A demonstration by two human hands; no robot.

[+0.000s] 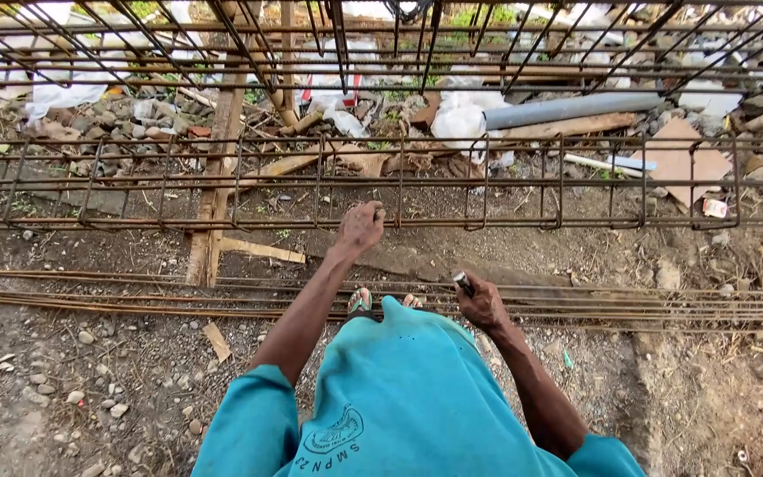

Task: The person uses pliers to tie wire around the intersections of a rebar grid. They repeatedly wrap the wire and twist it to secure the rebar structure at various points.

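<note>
The left hand (pixel 359 227) is gripping the near lower bar of the rebar cage (pixel 399 181), steadying it; the right hand (pixel 483 305) is holding a dark-handled tool (pixel 464 283) upright, closed round it, above the loose rods (pixel 646 305) lying on the ground.

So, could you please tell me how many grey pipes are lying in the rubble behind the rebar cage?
1: a grey pipe lies in the rubble at upper right, beyond the rebar cage. Others may be hidden.

Left hand (pixel 359 227) reaches forward (fingers curled); right hand (pixel 482 305) fisted.
</note>
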